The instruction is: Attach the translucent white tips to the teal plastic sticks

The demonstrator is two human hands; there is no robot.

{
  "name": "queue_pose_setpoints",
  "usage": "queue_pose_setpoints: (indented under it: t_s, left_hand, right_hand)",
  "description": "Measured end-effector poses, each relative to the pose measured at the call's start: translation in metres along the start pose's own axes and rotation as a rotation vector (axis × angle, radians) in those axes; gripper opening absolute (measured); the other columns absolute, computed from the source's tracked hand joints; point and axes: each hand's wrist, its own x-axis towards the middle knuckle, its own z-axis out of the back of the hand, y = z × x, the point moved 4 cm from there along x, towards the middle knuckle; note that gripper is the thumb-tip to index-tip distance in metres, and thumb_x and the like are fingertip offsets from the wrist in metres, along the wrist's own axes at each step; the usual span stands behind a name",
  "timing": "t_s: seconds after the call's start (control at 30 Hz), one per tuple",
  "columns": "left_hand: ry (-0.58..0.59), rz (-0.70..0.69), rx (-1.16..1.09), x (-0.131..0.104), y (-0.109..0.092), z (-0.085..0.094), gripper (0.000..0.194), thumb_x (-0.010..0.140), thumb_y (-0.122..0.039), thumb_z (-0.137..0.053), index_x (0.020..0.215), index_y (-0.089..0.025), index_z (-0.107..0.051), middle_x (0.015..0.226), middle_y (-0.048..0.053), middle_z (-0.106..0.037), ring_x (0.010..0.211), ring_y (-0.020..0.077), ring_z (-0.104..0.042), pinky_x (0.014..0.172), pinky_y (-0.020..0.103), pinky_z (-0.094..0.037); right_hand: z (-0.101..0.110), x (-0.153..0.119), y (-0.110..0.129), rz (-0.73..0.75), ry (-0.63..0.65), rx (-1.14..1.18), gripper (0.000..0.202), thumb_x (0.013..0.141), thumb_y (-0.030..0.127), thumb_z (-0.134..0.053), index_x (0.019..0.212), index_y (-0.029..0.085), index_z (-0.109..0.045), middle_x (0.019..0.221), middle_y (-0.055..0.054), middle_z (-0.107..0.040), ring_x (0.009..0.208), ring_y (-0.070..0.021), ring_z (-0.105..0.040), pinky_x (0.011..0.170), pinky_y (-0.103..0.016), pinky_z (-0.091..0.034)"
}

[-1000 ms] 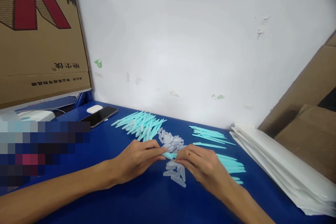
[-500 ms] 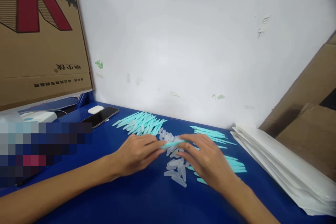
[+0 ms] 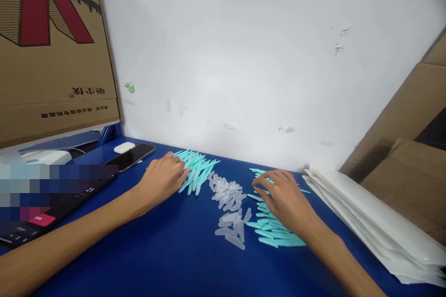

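My left hand (image 3: 163, 177) rests at the left side of a jumbled pile of slim turquoise sticks (image 3: 199, 172) that look like eyebrow razors. Its fingers curl down among them and the thumb lies on the right; the fingertips are partly hidden, so I cannot see whether it grips one. My right hand (image 3: 284, 199) is over a second group of turquoise sticks (image 3: 275, 234), laid roughly side by side. Its fingers are bent, with a gap between thumb and forefinger and nothing visible in it. Between the hands lie many small translucent caps (image 3: 228, 195), touched by neither hand.
Everything lies on a blue table (image 3: 167, 255) against a white wall. At the left are a phone (image 3: 135, 157), a white case (image 3: 124, 147) and a partly blurred dark screen (image 3: 45, 220). White envelopes (image 3: 369, 227) stack at the right edge, beside cardboard (image 3: 404, 176).
My hands have moved apart and no longer hold one turquoise stick between them. The left hand went to the left pile, the right hand slightly right over the right group.
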Motion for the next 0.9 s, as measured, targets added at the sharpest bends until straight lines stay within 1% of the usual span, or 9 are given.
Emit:
queue_pose_setpoints:
  t_s: [0.1, 0.2, 0.3, 0.37, 0.47, 0.53, 0.6, 0.77, 0.9]
  left_hand:
    - [0.035, 0.018, -0.023, -0.001, -0.002, 0.0, 0.045, 0.101, -0.04, -0.046, 0.075, -0.012, -0.068, 0.076, 0.013, -0.067, 0.081, 0.0295, -0.063, 0.051, 0.026, -0.032]
    - [-0.026, -0.014, -0.082, -0.003, -0.007, 0.002, 0.045, 0.102, -0.043, -0.043, 0.083, -0.012, -0.07, 0.077, 0.012, -0.065, 0.078, 0.0279, -0.062, 0.053, 0.028, -0.034]
    - [-0.099, -0.2, -0.208, -0.01, -0.022, 0.004, 0.036, 0.104, -0.033, -0.04, 0.097, -0.015, -0.07, 0.085, 0.01, -0.065, 0.082, 0.0243, -0.06, 0.057, 0.028, -0.036]
    - [-0.099, -0.362, -0.324, -0.018, -0.036, 0.005, 0.029, 0.104, -0.027, -0.039, 0.108, -0.018, -0.067, 0.092, 0.008, -0.063, 0.085, 0.0216, -0.058, 0.058, 0.027, -0.037]
    - [-0.009, -0.548, -0.455, -0.032, -0.059, 0.006, 0.03, 0.103, -0.023, -0.042, 0.13, -0.024, -0.055, 0.104, 0.006, -0.06, 0.087, 0.0186, -0.058, 0.059, 0.026, -0.038]
    - [0.065, -0.606, -0.484, -0.04, -0.07, 0.008, 0.039, 0.102, -0.022, -0.043, 0.141, -0.028, -0.044, 0.108, 0.005, -0.057, 0.083, 0.0165, -0.058, 0.058, 0.025, -0.039]
    - [0.117, -0.627, -0.488, -0.044, -0.076, 0.012, 0.043, 0.103, -0.021, -0.042, 0.145, -0.03, -0.038, 0.108, 0.005, -0.055, 0.073, 0.0139, -0.056, 0.055, 0.025, -0.038]
    - [0.127, -0.655, -0.479, -0.045, -0.079, 0.019, 0.041, 0.1, -0.015, -0.042, 0.138, -0.028, -0.045, 0.104, 0.004, -0.052, 0.064, 0.0122, -0.051, 0.052, 0.026, -0.034]
    - [0.113, -0.622, -0.496, -0.043, -0.074, 0.013, 0.029, 0.101, -0.019, -0.046, 0.128, -0.027, -0.054, 0.108, 0.003, -0.054, 0.064, 0.0114, -0.052, 0.055, 0.027, -0.036]
  right_hand:
    - [-0.005, -0.002, -0.012, -0.016, 0.119, 0.007, 0.019, 0.099, 0.023, -0.054, 0.097, 0.025, -0.072, 0.094, -0.004, -0.074, 0.097, -0.0246, -0.066, 0.103, -0.056, -0.037]
    - [-0.01, -0.004, -0.023, -0.043, 0.225, 0.023, 0.019, 0.099, 0.025, -0.056, 0.097, 0.025, -0.075, 0.095, -0.004, -0.076, 0.1, -0.0261, -0.067, 0.103, -0.056, -0.037]
    - [-0.015, -0.006, -0.028, -0.054, 0.319, 0.031, 0.019, 0.097, 0.022, -0.057, 0.098, 0.025, -0.076, 0.099, -0.005, -0.077, 0.103, -0.0273, -0.067, 0.105, -0.057, -0.035]
    - [-0.018, -0.007, -0.028, -0.037, 0.367, 0.03, 0.02, 0.096, 0.017, -0.057, 0.098, 0.025, -0.075, 0.1, -0.005, -0.077, 0.103, -0.0276, -0.067, 0.105, -0.056, -0.034]
    - [-0.022, -0.006, -0.028, -0.025, 0.381, 0.037, 0.02, 0.095, 0.014, -0.056, 0.096, 0.024, -0.074, 0.097, -0.005, -0.077, 0.1, -0.0274, -0.068, 0.104, -0.054, -0.036]
    - [-0.023, -0.005, -0.028, -0.038, 0.364, 0.043, 0.016, 0.094, 0.016, -0.058, 0.092, 0.023, -0.073, 0.091, -0.004, -0.077, 0.094, -0.0261, -0.07, 0.102, -0.051, -0.037]
    - [-0.024, -0.004, -0.028, -0.044, 0.35, 0.04, 0.014, 0.093, 0.017, -0.06, 0.089, 0.023, -0.071, 0.084, -0.002, -0.076, 0.086, -0.0243, -0.07, 0.097, -0.047, -0.039]
    - [-0.024, -0.002, -0.026, -0.029, 0.318, 0.021, 0.015, 0.092, 0.011, -0.058, 0.084, 0.021, -0.066, 0.08, -0.002, -0.074, 0.078, -0.0218, -0.069, 0.083, -0.038, -0.041]
    - [-0.021, -0.005, -0.022, 0.0, 0.285, 0.007, 0.019, 0.091, 0.003, -0.054, 0.087, 0.02, -0.06, 0.083, -0.001, -0.073, 0.079, -0.0196, -0.069, 0.089, -0.038, -0.04]
